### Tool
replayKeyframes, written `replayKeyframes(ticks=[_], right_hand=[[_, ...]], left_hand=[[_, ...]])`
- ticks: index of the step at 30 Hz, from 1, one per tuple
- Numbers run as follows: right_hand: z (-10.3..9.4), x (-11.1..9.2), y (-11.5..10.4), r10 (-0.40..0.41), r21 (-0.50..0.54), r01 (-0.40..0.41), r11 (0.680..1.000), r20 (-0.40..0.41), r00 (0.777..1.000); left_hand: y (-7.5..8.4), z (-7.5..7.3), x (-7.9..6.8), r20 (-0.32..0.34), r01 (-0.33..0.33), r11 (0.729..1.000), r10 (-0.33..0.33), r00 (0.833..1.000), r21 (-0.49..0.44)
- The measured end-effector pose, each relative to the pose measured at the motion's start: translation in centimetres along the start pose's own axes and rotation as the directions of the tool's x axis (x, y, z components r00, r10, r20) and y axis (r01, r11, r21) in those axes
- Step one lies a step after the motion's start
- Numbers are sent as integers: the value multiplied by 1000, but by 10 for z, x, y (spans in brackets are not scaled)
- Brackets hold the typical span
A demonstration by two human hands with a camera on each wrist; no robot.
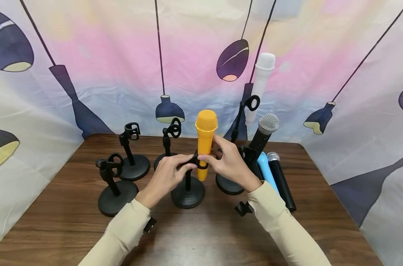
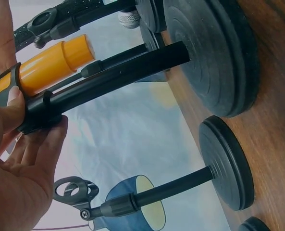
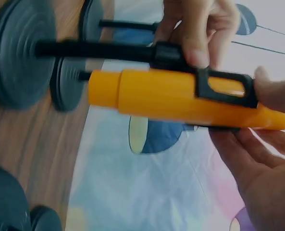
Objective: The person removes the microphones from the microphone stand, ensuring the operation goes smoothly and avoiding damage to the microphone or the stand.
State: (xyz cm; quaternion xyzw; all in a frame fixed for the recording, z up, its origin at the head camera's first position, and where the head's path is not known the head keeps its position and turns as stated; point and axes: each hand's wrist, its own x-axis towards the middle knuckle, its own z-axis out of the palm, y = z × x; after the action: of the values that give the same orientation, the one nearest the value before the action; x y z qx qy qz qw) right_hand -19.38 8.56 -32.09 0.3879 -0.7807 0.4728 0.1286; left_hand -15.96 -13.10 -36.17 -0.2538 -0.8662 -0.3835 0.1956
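A yellow microphone (image 1: 205,138) stands upright in the clip (image 3: 203,91) of a black microphone stand (image 1: 188,194) near the table's middle. My left hand (image 1: 165,179) pinches the top of this stand beside the clip, thumb in front and fingers behind in the left wrist view. My right hand (image 1: 234,162) holds the yellow microphone from the right, its thumb by the clip and its fingers round the far side. In the right wrist view the microphone's plain lower end (image 3: 104,89) sticks out of the clip, parallel to the stand's pole (image 3: 94,50).
Two bare stands (image 1: 114,199) (image 1: 135,166) stand left, another stand (image 1: 167,142) behind my left hand. A silver-headed black microphone (image 1: 268,125) and a tall white microphone (image 1: 263,74) rise in stands at right. Blue (image 1: 268,171) and black (image 1: 282,183) microphones lie beside them on the wooden table (image 1: 71,221).
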Motion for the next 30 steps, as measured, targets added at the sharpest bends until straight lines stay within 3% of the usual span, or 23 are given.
replayKeyframes(ticks=[8, 16, 24, 27, 30], right_hand=[[4, 5, -4, -60, -184, 61, 981, 8, 998], [-1, 4, 0, 14, -49, -11, 999, 70, 997], [2, 7, -4, -56, -241, 57, 969, 10, 998], [1, 7, -7, -34, -233, 35, 972, 11, 999], [-3, 7, -6, 9, -157, 0, 988, 60, 998]], left_hand=[[-1, -1, 1, -9, -2, 1000, 2, 1000, 11], [-2, -1, 1, -6, -7, 1000, 7, 1000, 16], [0, -1, -1, -12, 4, 1000, -3, 1000, 24], [1, 0, -2, -17, 4, 1000, -3, 1000, 20], [1, 1, -2, -17, 0, 1000, 0, 1000, 15]])
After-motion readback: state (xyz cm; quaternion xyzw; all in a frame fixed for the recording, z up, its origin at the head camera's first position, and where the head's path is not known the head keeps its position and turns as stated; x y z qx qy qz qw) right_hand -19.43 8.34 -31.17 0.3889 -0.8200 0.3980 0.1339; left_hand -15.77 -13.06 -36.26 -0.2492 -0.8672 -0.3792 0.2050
